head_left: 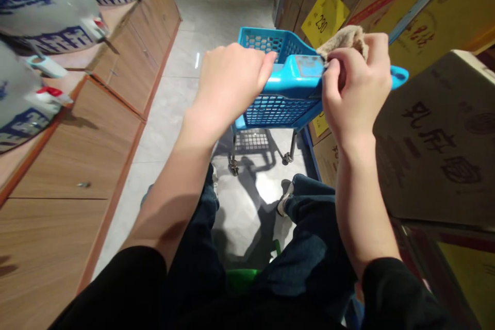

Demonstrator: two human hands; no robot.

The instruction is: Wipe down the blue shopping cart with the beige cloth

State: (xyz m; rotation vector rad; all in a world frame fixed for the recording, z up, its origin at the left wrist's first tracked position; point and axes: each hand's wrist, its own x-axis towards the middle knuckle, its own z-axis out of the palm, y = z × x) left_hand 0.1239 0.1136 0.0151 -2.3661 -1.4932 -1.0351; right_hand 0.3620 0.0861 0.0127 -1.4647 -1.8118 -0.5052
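A blue plastic shopping cart with a mesh basket stands upright in front of my knees, on small casters. My left hand is closed over the left part of its handle, the thumb lying along the top. On the right part of the handle, my right hand grips a crumpled beige-brown rag, which bunches up above the fingers and touches the handle. A grey, worn-looking panel shows on the handle between my hands. The rag's lower part is hidden behind my right hand.
Wooden cabinets line the left side, with large blue-and-white jars on top. Cardboard boxes and yellow price signs crowd the right. Grey tiled floor runs between. Something green shows beneath me.
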